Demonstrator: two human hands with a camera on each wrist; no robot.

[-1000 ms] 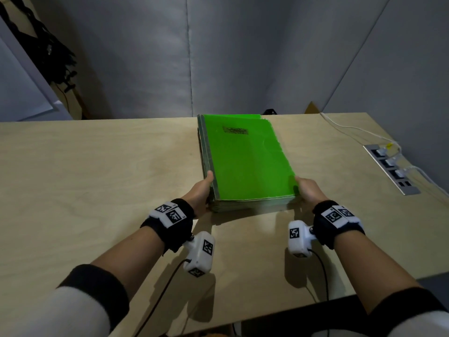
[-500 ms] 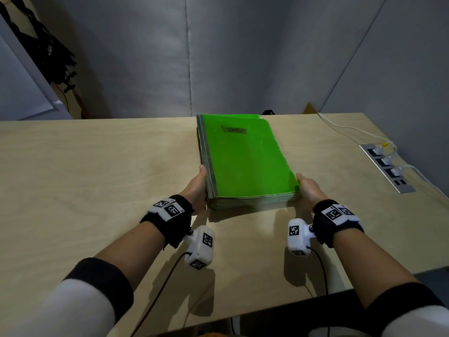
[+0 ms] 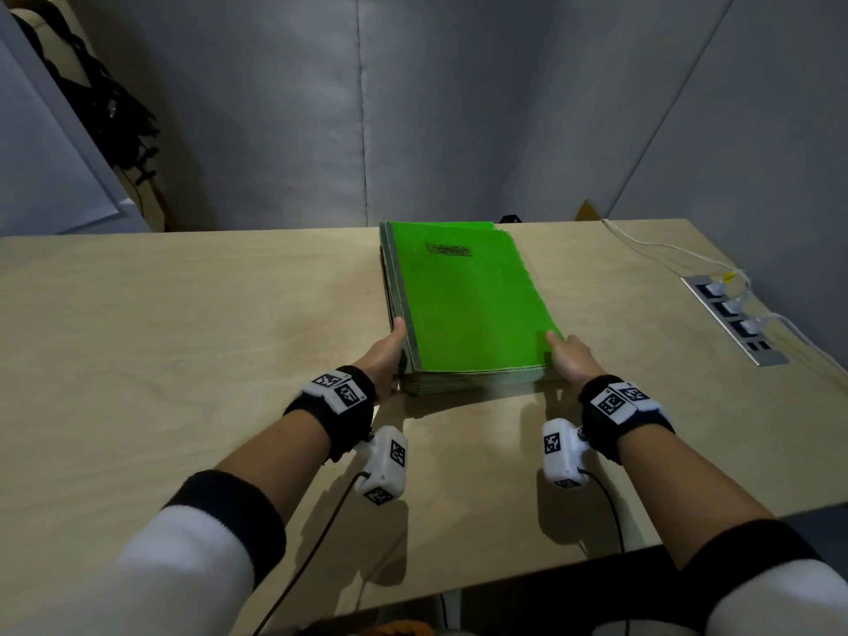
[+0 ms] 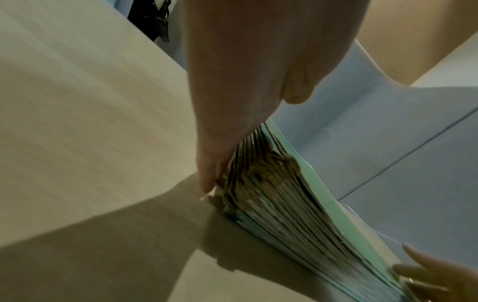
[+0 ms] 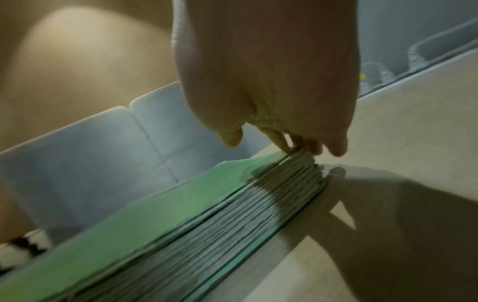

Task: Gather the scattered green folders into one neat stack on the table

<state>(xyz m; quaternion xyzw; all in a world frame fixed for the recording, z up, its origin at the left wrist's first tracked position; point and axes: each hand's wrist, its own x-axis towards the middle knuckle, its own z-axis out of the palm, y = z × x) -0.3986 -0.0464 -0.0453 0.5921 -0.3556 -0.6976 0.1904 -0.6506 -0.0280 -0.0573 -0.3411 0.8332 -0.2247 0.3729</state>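
A thick stack of green folders (image 3: 463, 305) is seen lying flat on the light wooden table (image 3: 183, 342), toward its far middle, with its far edge close to the table's back edge. The top cover is bright green and a dark printed label (image 3: 449, 250) is carried near its far end. The near edge of the stack is shown in both wrist views as many thin layers, fairly well aligned, with a worn brown patch (image 4: 269, 173) at the near left corner.

The left hand (image 3: 385, 360) is laid against the left side of the stack near that corner; its fingers (image 4: 209, 163) are held straight and together, flat against the folder edges, with the thumb raised above the cover. The right hand (image 3: 569, 360) is placed at the near right corner, its fingertips (image 5: 333, 147) extended and pressed against the right side of the stack, the thumb resting over the top cover. Nothing is gripped by either hand.

At the right edge of the table a metal power strip (image 3: 734, 319) is set, with white plugs and white cables (image 3: 651, 245) attached. Grey padded panels (image 3: 459, 107) stand behind the table.
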